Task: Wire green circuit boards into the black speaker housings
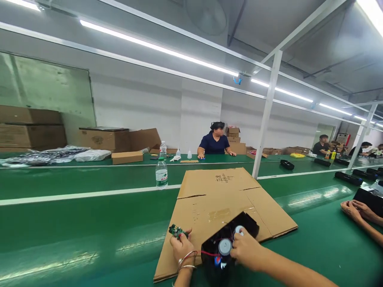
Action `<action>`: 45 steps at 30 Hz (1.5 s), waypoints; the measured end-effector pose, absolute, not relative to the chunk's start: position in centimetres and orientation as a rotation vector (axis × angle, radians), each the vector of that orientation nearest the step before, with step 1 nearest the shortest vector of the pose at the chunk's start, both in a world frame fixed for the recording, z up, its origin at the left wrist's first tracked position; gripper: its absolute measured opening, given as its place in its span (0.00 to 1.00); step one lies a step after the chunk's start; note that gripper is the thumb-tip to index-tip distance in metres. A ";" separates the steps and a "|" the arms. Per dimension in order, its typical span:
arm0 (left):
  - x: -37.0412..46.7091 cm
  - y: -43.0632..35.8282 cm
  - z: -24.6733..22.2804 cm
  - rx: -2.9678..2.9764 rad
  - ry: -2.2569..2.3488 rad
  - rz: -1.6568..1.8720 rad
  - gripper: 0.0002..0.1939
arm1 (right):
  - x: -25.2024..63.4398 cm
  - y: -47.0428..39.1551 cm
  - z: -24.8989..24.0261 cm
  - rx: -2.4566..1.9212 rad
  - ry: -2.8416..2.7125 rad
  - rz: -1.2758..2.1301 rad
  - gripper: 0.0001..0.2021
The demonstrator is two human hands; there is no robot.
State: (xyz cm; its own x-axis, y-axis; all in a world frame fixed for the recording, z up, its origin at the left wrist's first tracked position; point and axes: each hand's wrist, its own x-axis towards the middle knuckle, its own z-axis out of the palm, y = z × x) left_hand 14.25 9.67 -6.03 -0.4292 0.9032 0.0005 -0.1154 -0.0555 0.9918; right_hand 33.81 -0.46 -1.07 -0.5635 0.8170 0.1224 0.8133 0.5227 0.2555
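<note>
My left hand [183,248] pinches a small green circuit board [176,230] above the left part of a flat cardboard sheet [194,207]. A black speaker housing [214,238] lies on the sheet's near edge with its inside facing up. Two round grey speaker magnets, the nearer speaker magnet [225,247] and the farther speaker magnet [239,229], sit in it. Red wires [209,253] run from the housing toward my left wrist. My right hand [247,248] reaches into the housing with curled fingers at the farther magnet; what they grip is hidden. A blue part [217,260] shows beside the nearer magnet.
A water bottle [161,173] stands beyond the sheet, near a white post [267,119]. Across the green bench a person [214,142] sits. At right, another person's hands [356,209] rest by a black box [369,201]. Several black speakers [348,178] line the bench.
</note>
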 end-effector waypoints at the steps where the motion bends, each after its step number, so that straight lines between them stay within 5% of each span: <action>1: 14.2 9.5 -5.8 0.879 1.401 1.601 0.03 | 33.7 -2.1 -2.2 1.439 2.740 0.476 0.05; 8: 14.8 8.3 -3.7 0.777 1.275 1.555 0.06 | 32.3 -9.2 -8.6 1.530 2.712 0.353 0.08; 11: 14.7 7.8 -2.8 0.733 1.174 1.490 0.09 | 31.1 -11.5 -6.1 1.626 2.641 0.217 0.06; 14: 13.5 6.5 -2.2 0.679 1.131 1.432 0.09 | 29.8 -13.0 -1.4 1.828 2.580 -0.003 0.21; 17: 11.6 3.4 -2.1 0.641 1.109 1.405 0.08 | 27.9 -12.8 2.1 2.052 2.688 -0.149 0.14; 24: 9.2 -4.7 -2.8 0.603 1.041 1.318 0.08 | 21.8 -8.4 1.7 1.820 2.855 -0.139 0.21; 28: 9.1 -5.4 -3.6 0.572 0.990 1.318 0.13 | 21.2 -7.2 0.8 1.763 2.884 -0.508 0.10; 35: 10.6 -6.7 -3.3 0.544 0.797 1.220 0.21 | 23.6 -6.8 2.5 2.010 3.043 -1.585 0.10; 40: 10.4 -7.8 -2.9 0.739 0.782 1.232 0.28 | 23.5 -7.0 3.4 1.873 3.168 -1.263 0.11; 45: 9.2 -7.4 -2.9 0.884 1.033 1.202 0.24 | 23.1 -7.3 3.3 1.816 3.150 -1.078 0.13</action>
State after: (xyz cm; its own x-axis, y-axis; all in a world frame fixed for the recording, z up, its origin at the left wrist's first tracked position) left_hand 9.17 -7.38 -2.89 0.0529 0.9869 -0.1522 -0.2987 0.1611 0.9407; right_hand 23.15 -7.25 3.35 -0.3837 0.8863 0.2591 0.5419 0.4433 -0.7140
